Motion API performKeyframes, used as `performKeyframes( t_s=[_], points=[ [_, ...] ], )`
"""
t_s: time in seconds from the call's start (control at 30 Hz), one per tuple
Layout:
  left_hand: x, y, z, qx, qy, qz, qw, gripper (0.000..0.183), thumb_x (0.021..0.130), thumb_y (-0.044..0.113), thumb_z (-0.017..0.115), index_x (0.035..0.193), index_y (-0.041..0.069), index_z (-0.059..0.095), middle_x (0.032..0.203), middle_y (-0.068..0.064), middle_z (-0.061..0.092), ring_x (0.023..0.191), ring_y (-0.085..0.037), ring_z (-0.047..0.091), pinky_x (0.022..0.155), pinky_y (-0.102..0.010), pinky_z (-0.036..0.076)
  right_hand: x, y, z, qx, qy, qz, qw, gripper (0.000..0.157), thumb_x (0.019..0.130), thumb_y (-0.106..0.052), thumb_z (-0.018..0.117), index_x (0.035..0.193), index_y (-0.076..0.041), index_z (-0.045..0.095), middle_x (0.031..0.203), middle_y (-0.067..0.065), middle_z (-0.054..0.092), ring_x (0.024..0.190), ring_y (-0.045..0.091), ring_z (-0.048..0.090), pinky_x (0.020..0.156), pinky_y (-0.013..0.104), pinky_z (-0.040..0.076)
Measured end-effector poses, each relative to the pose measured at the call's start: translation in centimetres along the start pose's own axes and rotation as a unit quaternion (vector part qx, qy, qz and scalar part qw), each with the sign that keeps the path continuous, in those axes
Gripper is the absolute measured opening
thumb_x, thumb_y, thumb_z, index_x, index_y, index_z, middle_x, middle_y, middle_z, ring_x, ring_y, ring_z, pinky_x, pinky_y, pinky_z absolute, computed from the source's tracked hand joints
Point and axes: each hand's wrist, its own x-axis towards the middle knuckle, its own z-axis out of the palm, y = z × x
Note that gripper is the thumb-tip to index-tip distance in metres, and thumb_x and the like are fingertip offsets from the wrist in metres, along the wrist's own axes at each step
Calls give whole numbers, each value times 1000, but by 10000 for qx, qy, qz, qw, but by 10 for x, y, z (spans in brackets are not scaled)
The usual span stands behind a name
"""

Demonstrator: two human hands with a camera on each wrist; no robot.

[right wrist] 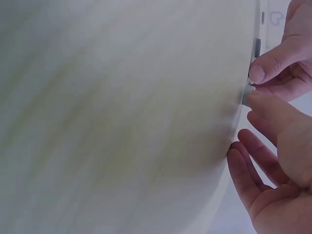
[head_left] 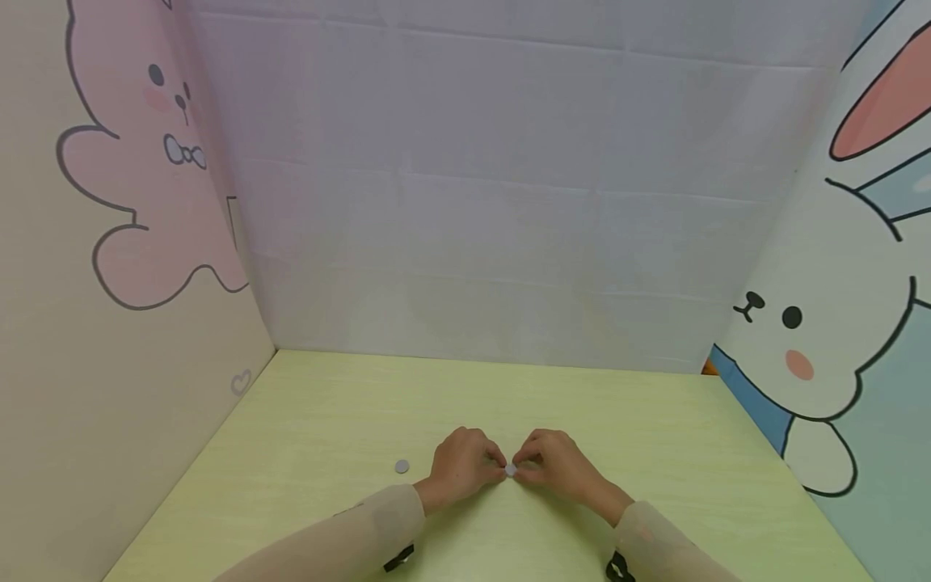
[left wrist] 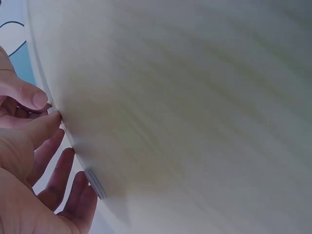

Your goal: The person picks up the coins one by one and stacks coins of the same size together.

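Observation:
Between my two hands sits a small stack of silver coins point(head_left: 511, 470), low on the table. My left hand point(head_left: 464, 467) pinches its left side with thumb and forefinger; the other fingers are spread loosely behind. On the opposite side my right hand point(head_left: 558, 467) has thumb and forefinger at the same coins. Their grey edge point(right wrist: 246, 95) shows beside the right thumb in the right wrist view. Another silver stack point(head_left: 402, 466) lies left of my left hand, apart from it in the head view. Its layered edge point(left wrist: 96, 184) appears by the left fingers in the left wrist view.
The pale yellow-green table point(head_left: 327, 420) carries the coins. A white cloth wall point(head_left: 480, 202) closes off the back. Side panels bear a pink bear drawing point(head_left: 145, 178) at left and a white rabbit drawing point(head_left: 815, 323) at right.

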Motion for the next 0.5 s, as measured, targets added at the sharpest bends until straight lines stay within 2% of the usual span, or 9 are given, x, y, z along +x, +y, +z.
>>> performKeyframes(
  t_s=[0.1,0.2,0.33,0.5],
  points=[
    [-2,-3,-5,58,-90,54,9999,7,84,26,92,88,27,87,90,12,73,88,-10,62,71,-27,50,-4,-1,-5,18,-74,171,9998,14,89,-12,87,102,-7,84,96,1,75,83,12,66,72,26,55],
    [-5,-7,-16,102,-51,53,9999,8,86,26,90,94,26,86,95,10,75,92,-14,64,75,-31,52,-9,-1,-16,-124,-93,395,9991,19,90,-12,86,108,-7,83,100,2,74,85,15,67,73,28,56],
    [-11,-15,-38,97,239,-6,9997,11,90,26,87,100,24,86,103,7,77,99,-20,67,78,-37,55,-17,0,-36,-411,62,617,9972,22,92,-12,83,114,-7,81,107,4,75,93,26,70,78,34,59],
    [-21,-28,-69,251,705,-82,9972,17,93,26,84,109,23,84,114,5,78,107,-25,69,83,-43,57,-34,2,-64,-804,552,872,9914,26,94,-14,82,120,-9,79,113,5,76,101,33,72,80,42,60]
  ],
)
